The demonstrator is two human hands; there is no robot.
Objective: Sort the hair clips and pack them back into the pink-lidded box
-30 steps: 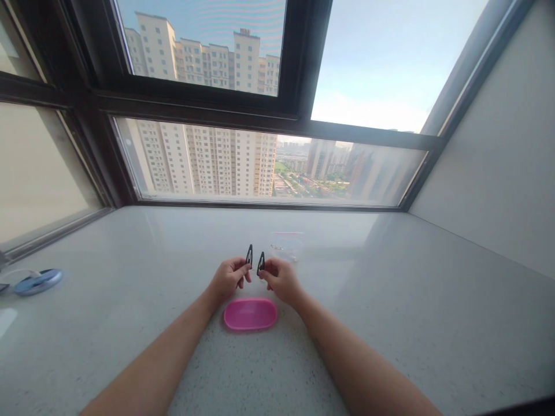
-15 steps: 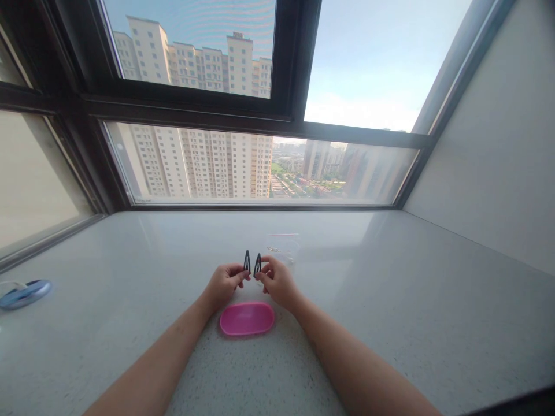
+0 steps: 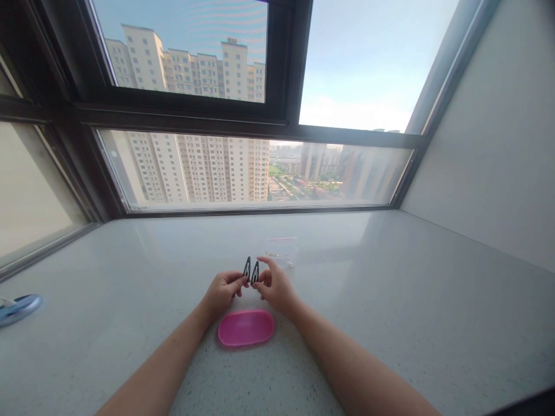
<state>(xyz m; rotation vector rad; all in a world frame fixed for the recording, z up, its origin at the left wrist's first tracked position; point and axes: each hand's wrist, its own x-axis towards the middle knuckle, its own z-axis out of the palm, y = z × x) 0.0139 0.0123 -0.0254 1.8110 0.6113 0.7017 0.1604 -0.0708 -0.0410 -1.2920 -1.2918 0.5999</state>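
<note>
Two at a time: just past the pink tray [image 3: 245, 329], pinching one black hair clip [image 3: 247, 268] in the left hand [image 3: 222, 292], a second clip [image 3: 255, 273] in the right hand [image 3: 277, 290]. Best to grip lightly at the lower ends, close together. With forearms [image 3: 160, 367] slanting inward, right index finger [image 3: 269, 262] extended. Farther off, a clear bag [image 3: 287, 249].

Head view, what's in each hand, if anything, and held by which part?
Left hand: a black clip, near its lower end. Right hand: another black clip, also near its lower end.
</note>
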